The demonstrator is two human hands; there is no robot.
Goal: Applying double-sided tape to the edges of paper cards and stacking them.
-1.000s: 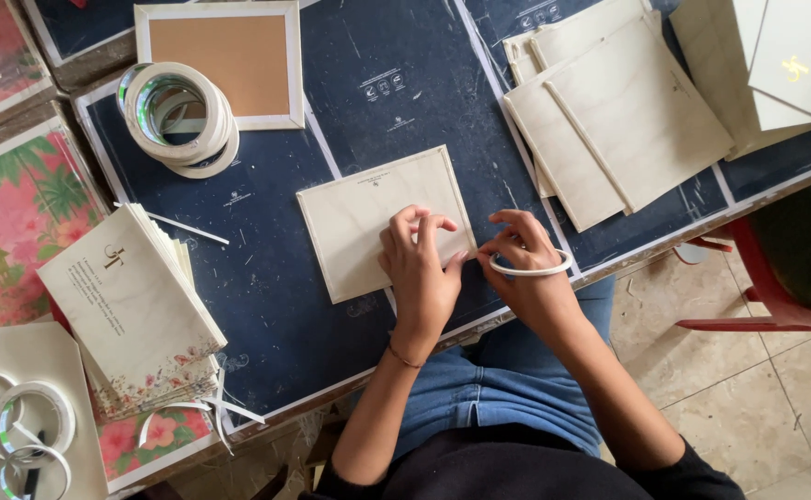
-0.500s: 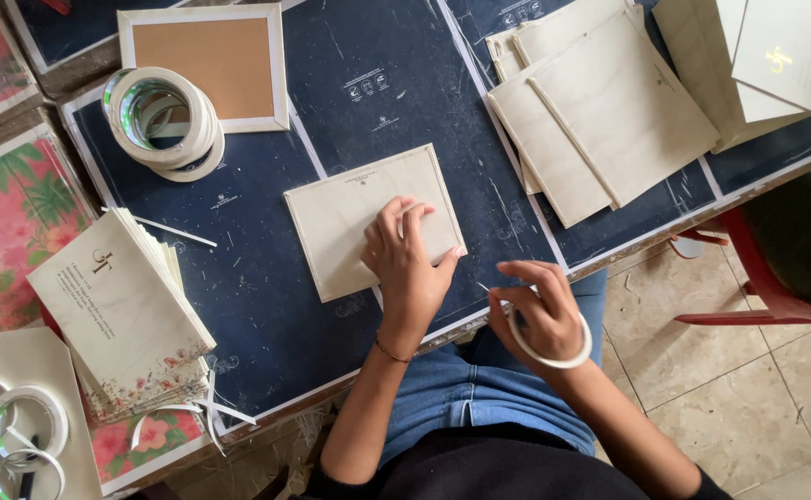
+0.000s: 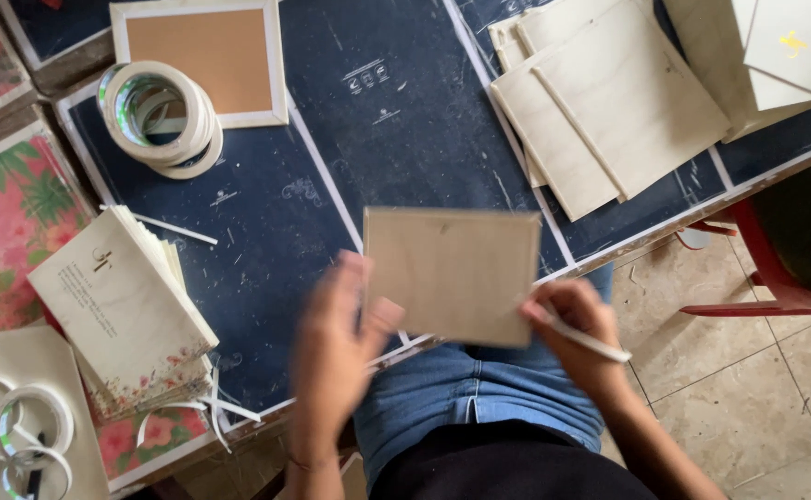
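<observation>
Above lap: left hand (image 3: pixel 336 338) and right hand (image 3: pixel 577 324) grip beige card (image 3: pixel 452 273) by edges, raised, blurred.

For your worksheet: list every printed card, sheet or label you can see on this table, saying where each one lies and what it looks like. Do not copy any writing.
Stack of cream printed cards with floral corners: left of table, fanned rectangles.
Pink floral patterned sheet: far left edge, pink with green leaves.
Cream card with a gold emblem: top right corner.
Plain tan square card: held in both hands, blurred.
</observation>
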